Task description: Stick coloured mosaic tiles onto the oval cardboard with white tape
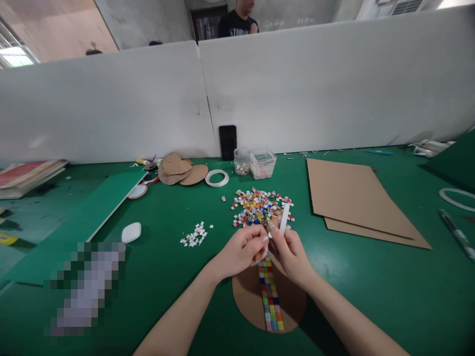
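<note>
Clamping a white strip point(285, 218) in the right hand point(292, 253); holding the left hand's point(242, 250) fingertips together just beside, contents hidden. Beneath both, tiled down the cardboard disc point(245, 297) in one coloured band point(270, 291), left bare either side. Beyond, stocked with loose tiles point(256, 205).

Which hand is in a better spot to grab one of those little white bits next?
Probably the left hand: it is nearer the little white bits, which lie on its side. The right hand is farther and holds a white strip. Whether the left grips anything is unclear.
</note>
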`<state>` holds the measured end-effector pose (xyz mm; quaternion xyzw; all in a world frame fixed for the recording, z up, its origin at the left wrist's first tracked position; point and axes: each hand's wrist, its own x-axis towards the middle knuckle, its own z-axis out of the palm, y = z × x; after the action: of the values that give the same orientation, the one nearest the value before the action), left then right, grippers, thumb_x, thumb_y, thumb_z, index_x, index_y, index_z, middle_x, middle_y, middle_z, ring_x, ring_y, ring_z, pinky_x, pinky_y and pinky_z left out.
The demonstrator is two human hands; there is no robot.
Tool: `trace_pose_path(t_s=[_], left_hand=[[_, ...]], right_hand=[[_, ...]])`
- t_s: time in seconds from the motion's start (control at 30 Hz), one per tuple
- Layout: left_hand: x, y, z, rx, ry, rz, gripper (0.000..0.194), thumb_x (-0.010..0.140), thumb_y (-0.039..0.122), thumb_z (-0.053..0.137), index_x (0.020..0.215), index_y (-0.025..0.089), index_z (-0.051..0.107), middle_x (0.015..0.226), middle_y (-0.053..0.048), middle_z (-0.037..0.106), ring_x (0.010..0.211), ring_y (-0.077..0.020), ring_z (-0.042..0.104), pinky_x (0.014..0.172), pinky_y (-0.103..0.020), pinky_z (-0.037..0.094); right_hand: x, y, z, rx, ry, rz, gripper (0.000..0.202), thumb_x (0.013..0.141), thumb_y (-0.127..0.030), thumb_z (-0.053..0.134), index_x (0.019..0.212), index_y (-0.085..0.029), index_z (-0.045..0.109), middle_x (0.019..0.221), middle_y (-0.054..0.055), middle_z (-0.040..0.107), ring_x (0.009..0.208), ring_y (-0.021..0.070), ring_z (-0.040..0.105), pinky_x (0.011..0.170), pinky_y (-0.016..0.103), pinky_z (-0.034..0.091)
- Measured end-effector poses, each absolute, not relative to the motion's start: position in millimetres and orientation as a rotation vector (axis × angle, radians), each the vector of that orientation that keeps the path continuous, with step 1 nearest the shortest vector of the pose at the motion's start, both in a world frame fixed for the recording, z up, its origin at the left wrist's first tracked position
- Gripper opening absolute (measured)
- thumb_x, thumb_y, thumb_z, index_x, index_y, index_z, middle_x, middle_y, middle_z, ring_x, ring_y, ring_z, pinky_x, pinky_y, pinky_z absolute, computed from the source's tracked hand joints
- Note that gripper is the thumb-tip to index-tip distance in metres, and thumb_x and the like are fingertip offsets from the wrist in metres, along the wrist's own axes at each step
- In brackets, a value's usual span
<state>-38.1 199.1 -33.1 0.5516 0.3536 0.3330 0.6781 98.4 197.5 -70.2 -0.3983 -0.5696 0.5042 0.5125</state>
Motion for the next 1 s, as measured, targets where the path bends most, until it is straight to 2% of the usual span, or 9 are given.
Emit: trace_pose_path(t_s=[0.37, 0.8, 1.0], left_hand=[[-36.9, 198.5, -35.0, 1.257, 0.8, 0.742, 0.025, 0.084, 0.03, 0.043, 0.062, 0.018, 0.038, 0.049, 0.008, 0.038, 0.041, -0.0046, 0.032, 0.042, -0.019, 0.026], [-33.5, 197.8, -37.4, 1.224, 0.8, 0.768, 0.022, 0.081, 0.025, 0.043, 0.061, 0.018, 0.036, 0.049, 0.008, 0.04, 0.042, -0.0047, 0.031, 0.042, -0.019, 0.024], [-33.1, 199.0, -37.1, 1.195, 0.802, 0.777, 0.025, 0.078, 0.026, 0.047, 0.058, 0.018, 0.036, 0.046, 0.008, 0.04, 0.04, -0.0042, 0.03, 0.041, -0.018, 0.025]], right_hand=[[99.1, 196.7, -68.0, -0.988, -1.429, 1.137, 0.035, 0.088, -0.04, 0.041, 0.06, -0.02, 0.039, 0.054, -0.005, 0.033, 0.048, 0.0095, 0.025, 0.04, 0.022, 0.022], [101.2, 196.7, -63.1, -0.995, -1.628, 0.889, 0.031, 0.089, -0.03, 0.039, 0.06, -0.02, 0.038, 0.052, -0.005, 0.035, 0.046, 0.0094, 0.029, 0.043, 0.024, 0.025], [98.8, 195.1, -61.8, -0.99, -1.578, 0.927, 0.032, 0.088, -0.031, 0.042, 0.058, -0.02, 0.037, 0.051, -0.006, 0.033, 0.045, 0.0088, 0.028, 0.042, 0.023, 0.025]])
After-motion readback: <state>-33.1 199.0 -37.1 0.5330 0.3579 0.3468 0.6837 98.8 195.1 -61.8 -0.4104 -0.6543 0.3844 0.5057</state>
